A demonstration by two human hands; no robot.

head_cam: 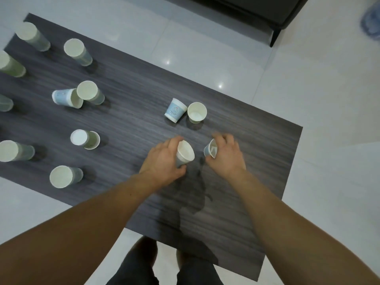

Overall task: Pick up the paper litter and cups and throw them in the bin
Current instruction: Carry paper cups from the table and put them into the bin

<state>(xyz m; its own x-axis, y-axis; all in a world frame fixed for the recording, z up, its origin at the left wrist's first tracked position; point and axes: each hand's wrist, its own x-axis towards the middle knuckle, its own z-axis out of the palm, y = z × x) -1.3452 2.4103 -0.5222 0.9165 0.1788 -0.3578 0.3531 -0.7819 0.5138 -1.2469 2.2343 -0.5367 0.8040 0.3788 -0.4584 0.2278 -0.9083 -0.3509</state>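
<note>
Many paper cups stand or lie on a dark grey wood-grain table (246, 182). My left hand (164, 161) is wrapped around a white and blue paper cup (185, 154), tilted with its mouth toward me. My right hand (228, 155) grips a second blue paper cup (210, 150) from above and the side. Just beyond the hands a blue cup with a cartoon print (175, 110) lies tipped, next to an upright pale green cup (196, 112). No bin and no loose paper show in the head view.
Several more cups crowd the table's left half, among them a lying blue one (65, 99) and upright green ones (90, 95), (63, 176). White tiled floor (318, 89) surrounds the table. A dark bench (267, 11) stands beyond it. My legs show below the near edge.
</note>
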